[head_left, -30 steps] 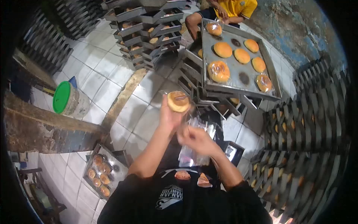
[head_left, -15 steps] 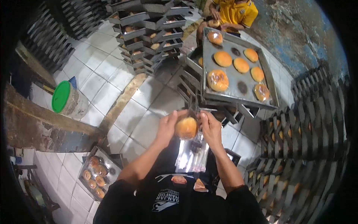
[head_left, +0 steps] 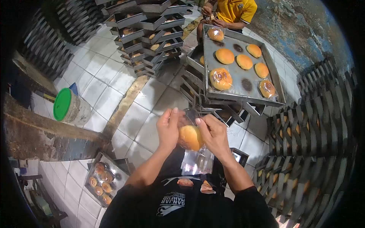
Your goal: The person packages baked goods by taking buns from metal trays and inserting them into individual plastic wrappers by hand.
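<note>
Tiled floor | my left hand, right hand pinch clear bag around bun | bagging; next needs light tension

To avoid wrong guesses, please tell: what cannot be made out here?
In head view:
Inside bucket: hidden by green lid.
Head of co-worker: cut off by top edge.
Shirt badge: too small.
Inside trays at right: mostly hidden by overlap.
Far side of held bun: turned away.

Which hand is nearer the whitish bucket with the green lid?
Left. The left hand, apart from the bucket, is on its side of the round golden bun; the right hand is beyond the bun.
</note>
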The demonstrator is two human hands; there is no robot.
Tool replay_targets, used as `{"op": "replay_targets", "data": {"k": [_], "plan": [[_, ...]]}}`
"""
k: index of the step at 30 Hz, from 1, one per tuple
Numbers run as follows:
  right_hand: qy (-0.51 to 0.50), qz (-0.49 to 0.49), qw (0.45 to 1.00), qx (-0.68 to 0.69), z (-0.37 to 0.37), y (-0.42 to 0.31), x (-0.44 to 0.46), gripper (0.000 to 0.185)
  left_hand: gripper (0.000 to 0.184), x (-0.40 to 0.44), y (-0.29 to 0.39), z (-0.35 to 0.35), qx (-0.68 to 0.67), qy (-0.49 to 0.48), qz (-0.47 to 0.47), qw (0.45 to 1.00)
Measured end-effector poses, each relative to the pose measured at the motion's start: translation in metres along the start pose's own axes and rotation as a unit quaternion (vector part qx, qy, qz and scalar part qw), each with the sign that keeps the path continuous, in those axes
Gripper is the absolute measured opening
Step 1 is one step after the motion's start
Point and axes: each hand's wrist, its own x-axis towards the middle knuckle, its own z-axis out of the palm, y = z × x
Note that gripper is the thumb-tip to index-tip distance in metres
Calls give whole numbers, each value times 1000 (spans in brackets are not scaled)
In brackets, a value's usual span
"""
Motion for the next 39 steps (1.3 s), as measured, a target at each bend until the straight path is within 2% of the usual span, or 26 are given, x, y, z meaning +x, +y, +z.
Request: {"op": "replay_targets", "data": {"k": [2,3,4,5,7,8,11,14,15,17,18,19,20,22,23,24,25,27,29,31,33,34,36,37,38,39], "plan": [[-1,-9,1000,16,-8,8,12,35,32,15,0,-4,55,14,12,998],[-16,111,988,101,-1,37,16,35,31,20,-1,-9,83,18,20,996],[-46,222,959,170,-9,38,17,33,27,27,-5,-15,201,47,114,972],[-76,327,912,235,-15,40,21,32,25,26,-7,-24,225,14,159,961],[-90,380,872,296,-6,64,-17,28,23,2,-21,-45,274,-39,234,932],[-106,390,852,333,-2,68,-38,28,18,-11,-34,-53,163,-37,124,978],[-121,480,794,353,27,96,-107,24,17,-27,-75,-86,112,-69,-90,987],[23,439,810,388,28,68,-115,21,23,-20,-49,-69,66,-69,-125,988],[14,423,811,403,24,55,-109,28,23,-14,-41,-60,50,-76,-136,986],[4,385,818,427,8,36,-92,45,15,-9,-45,-41,42,-148,-70,986],[-60,349,890,288,-3,52,-89,56,14,-11,-41,-26,37,-162,-47,985],[-9,250,948,197,-17,50,-71,54,16,-11,-35,-10,32,-174,-23,984],[39,108,992,44,-42,38,-41,53,33,-7,-27,5,46,-173,14,984],[119,-49,980,-153,-88,48,-2,49,48,-6,-39,9,137,-219,6,966],[127,6,972,-197,-105,57,14,51,56,-9,-45,10,176,-235,5,956],[164,-52,944,-281,-117,56,27,54,69,-15,-44,0,345,-324,132,871],[159,-21,926,-343,-128,50,26,63,66,-24,-51,-7,408,-355,252,803],[160,-19,923,-350,-130,30,7,60,57,-47,-54,-27,583,-334,314,671],[58,110,975,-183,-110,42,-41,63,50,-54,-54,-42,584,-355,307,662],[-81,65,990,-94,-74,48,-83,58,47,-51,-51,-52,559,-389,330,654],[-119,17,967,-226,-54,30,-96,61,48,-53,-46,-57,498,-424,368,660],[-93,44,972,-212,-50,28,-96,48,55,-53,-41,-59,468,-428,404,660],[-165,117,973,-115,-64,32,-96,35,51,-65,-26,-45,336,-389,170,841],[-195,142,968,-70,-72,34,-85,29,49,-64,-21,-36,257,-350,54,899],[-190,57,975,-101,-78,29,-63,12,40,-57,-18,-34,205,-381,-64,899],[-231,-3,965,-121,-86,28,-37,13,32,-51,-14,-32,161,-391,-182,888]]}}
